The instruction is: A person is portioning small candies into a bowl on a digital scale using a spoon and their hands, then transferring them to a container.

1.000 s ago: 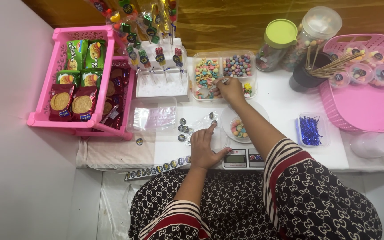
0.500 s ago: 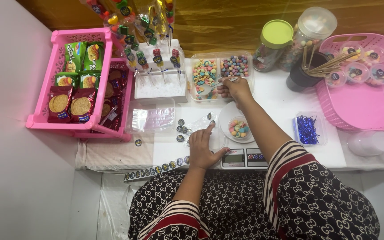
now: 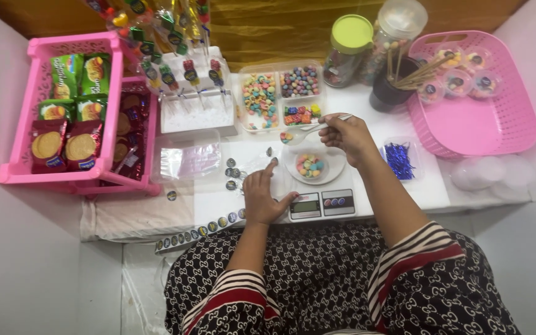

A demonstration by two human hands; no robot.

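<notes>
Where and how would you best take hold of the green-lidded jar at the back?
Probably around the green lid of the jar, from above: it stands upright, lid topmost, with a clear jar and the candy tray crowding its sides.

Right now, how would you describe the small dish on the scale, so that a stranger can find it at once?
Start at the big pink basket on the right and move left to the kitchen scale at the table's front edge. On it sits the small round clear dish, under the spoon in the right hand. Unlike the rectangular candy tray behind it, it holds only a few pastel candies.
</notes>
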